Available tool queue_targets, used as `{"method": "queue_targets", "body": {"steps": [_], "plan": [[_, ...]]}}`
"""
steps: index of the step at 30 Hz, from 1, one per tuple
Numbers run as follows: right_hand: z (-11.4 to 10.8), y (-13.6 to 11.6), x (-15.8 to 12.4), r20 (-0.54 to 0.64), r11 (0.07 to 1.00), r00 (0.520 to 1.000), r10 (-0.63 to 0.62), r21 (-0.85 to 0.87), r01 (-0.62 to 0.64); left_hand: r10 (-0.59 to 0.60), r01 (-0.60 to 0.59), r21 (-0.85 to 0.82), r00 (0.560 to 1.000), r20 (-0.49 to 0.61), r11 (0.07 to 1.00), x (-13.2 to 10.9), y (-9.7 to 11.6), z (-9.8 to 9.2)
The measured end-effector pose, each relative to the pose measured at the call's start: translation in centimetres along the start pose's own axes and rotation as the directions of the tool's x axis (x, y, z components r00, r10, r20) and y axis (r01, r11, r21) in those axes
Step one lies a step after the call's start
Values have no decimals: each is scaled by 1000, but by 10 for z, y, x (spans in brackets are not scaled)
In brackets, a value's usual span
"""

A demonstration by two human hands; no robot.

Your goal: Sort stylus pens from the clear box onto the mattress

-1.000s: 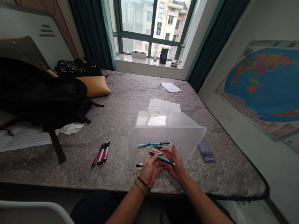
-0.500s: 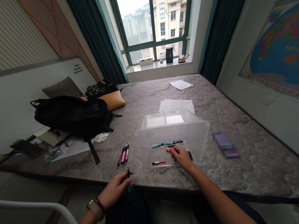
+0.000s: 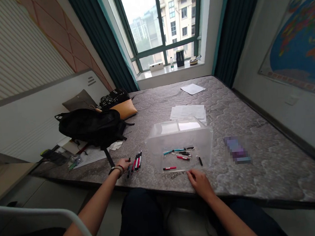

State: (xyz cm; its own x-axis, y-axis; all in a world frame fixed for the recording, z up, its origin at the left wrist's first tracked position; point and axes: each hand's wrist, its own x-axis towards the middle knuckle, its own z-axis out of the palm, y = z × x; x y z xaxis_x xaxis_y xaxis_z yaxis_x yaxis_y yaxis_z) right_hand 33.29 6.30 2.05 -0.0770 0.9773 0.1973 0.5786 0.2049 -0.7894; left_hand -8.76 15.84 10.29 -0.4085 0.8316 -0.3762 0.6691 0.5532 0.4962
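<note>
My left hand (image 3: pixel 122 166) is at the left of the mattress, its fingers closed around a dark pen (image 3: pixel 128 171) that points down. Just to the right of it lies a row of several red, white and black pens (image 3: pixel 137 161), side by side. My right hand (image 3: pixel 201 183) rests at the front edge of a clear plastic box (image 3: pixel 152 151), fingers curled in, with nothing visible in them. The box lies on its side, its opening towards me. Inside are a blue pen (image 3: pixel 173 151), a red pen (image 3: pixel 169 168), a short black piece (image 3: pixel 200 161) and several other pens (image 3: pixel 183 157).
On the left of the mattress (image 3: pixel 233 184) are a black backpack (image 3: pixel 89 125), a tan pouch (image 3: pixel 125 109) and papers (image 3: pixel 92 160). More sheets (image 3: pixel 187 112) lie behind the box. A blurred-out phone-like object (image 3: pixel 236 149) lies to the right. A white curved rail (image 3: pixel 44 210) crosses the lower left.
My left hand has moved forward with the pen, to the left side of the pen row. My right hand has drawn back out of the box to its front edge.
</note>
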Motion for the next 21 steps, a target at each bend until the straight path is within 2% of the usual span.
{"method": "queue_targets", "body": {"steps": [2, 6, 11, 16, 21], "plan": [[-3, 14, -10, 22, 997, 1000, 8, -72, -6, -23, 23, -18, 1000, -8, 1000, 5, 1, 3], [-7, 32, -17, -48, 983, 999, 9, -181, -18, -12, 11, -33, 999, -53, 999, 13, 1, 6], [-1, 28, -21, -66, 933, 993, -96, -355, 66, 44, -45, -17, 996, -75, 999, 23, -4, 8], [4, 25, -23, -59, 888, 993, -102, -456, 64, 146, -144, 33, 987, -59, 989, 33, -12, 20], [4, 25, -23, -51, 871, 996, -79, -490, 44, 281, -265, 149, 955, -95, 953, 31, -27, 28]]}}
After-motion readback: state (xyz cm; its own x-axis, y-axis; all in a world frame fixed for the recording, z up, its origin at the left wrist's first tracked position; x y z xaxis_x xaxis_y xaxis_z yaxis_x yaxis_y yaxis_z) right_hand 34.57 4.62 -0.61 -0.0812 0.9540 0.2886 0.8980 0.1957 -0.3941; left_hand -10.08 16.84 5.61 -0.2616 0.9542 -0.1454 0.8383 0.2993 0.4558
